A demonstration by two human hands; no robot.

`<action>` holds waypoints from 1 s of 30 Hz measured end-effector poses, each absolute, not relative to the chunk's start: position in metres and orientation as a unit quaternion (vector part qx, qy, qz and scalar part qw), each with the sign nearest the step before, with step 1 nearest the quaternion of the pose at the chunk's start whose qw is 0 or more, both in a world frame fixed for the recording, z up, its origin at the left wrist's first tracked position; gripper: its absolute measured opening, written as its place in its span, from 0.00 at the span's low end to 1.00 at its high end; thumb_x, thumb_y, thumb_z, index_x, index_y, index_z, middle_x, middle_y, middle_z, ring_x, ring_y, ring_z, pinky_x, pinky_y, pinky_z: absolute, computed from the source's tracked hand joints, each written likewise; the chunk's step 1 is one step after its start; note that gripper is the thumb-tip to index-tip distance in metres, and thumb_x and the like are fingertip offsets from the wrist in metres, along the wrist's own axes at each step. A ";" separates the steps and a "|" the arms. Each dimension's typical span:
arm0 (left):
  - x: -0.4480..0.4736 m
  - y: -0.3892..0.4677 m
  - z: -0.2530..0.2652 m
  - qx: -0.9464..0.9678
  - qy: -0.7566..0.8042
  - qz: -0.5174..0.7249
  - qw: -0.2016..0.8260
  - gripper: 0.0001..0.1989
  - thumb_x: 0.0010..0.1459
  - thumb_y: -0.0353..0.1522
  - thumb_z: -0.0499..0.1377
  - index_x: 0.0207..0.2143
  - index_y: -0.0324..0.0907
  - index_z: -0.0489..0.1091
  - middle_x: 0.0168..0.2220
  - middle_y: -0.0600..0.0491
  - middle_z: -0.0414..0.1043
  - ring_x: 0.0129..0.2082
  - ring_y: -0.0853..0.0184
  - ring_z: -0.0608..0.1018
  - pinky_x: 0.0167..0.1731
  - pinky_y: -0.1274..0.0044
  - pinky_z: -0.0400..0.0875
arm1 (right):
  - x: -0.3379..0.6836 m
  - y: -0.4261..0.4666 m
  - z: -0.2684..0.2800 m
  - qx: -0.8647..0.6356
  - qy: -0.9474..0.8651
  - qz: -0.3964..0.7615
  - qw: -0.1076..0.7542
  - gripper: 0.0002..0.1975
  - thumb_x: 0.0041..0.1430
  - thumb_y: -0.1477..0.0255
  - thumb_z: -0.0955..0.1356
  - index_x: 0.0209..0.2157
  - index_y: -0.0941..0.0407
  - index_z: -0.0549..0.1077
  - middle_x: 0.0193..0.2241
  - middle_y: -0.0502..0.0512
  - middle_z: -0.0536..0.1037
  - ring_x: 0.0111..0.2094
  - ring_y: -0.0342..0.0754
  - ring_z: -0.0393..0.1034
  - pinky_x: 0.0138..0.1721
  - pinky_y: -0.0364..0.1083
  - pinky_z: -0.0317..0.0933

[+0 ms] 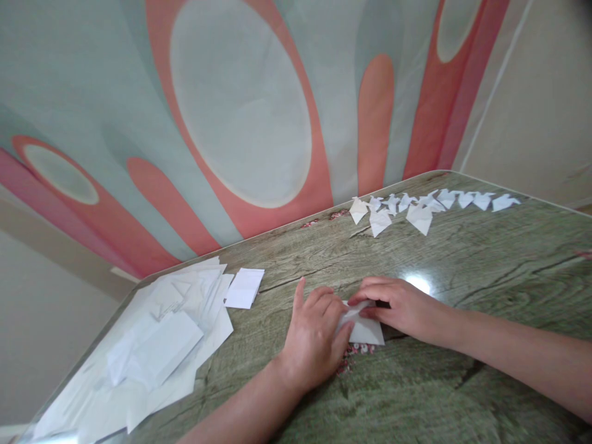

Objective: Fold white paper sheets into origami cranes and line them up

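A small folded piece of white paper [367, 332] lies on the wood-grain table between my two hands. My left hand [317, 333] presses on its left side, thumb and curled fingers on the paper, with one finger sticking up. From the right, my right hand [395, 305] pinches the upper edge of the same paper between thumb and fingers. Parts of the paper are hidden under the fingers, so its full folded shape does not show.
Loose white paper sheets [161, 357] are heaped at the left, with a small folded white square [245, 288] beside them. Several folded paper figures [419, 216] stand in a row at the back right. A patterned cloth [240, 98] hangs behind the wooden table [462, 265].
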State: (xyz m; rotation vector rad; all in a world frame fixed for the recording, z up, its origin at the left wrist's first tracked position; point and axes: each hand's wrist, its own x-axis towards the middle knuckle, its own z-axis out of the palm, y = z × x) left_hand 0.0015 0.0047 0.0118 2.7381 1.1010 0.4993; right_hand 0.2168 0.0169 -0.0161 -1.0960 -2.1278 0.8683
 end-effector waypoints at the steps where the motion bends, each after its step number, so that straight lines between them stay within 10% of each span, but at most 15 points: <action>1: 0.002 0.005 0.012 0.914 0.365 0.162 0.070 0.09 0.61 0.31 0.54 0.43 0.44 0.70 0.40 0.50 0.75 0.53 0.58 0.70 0.63 0.55 0.36 | 0.218 0.018 -0.018 -0.406 -0.809 0.312 0.288 0.09 0.61 0.72 0.66 0.41 0.53 0.78 0.35 0.54 0.76 0.40 0.49 0.70 0.43 0.48 0.61; 30: 0.002 0.007 0.010 0.929 0.348 0.117 0.059 0.07 0.63 0.34 0.53 0.39 0.43 0.69 0.40 0.52 0.72 0.48 0.62 0.71 0.64 0.57 0.38 | 0.212 0.005 -0.017 -0.355 -0.894 0.117 0.246 0.09 0.64 0.73 0.64 0.31 0.57 0.74 0.30 0.51 0.72 0.36 0.47 0.63 0.44 0.50 0.53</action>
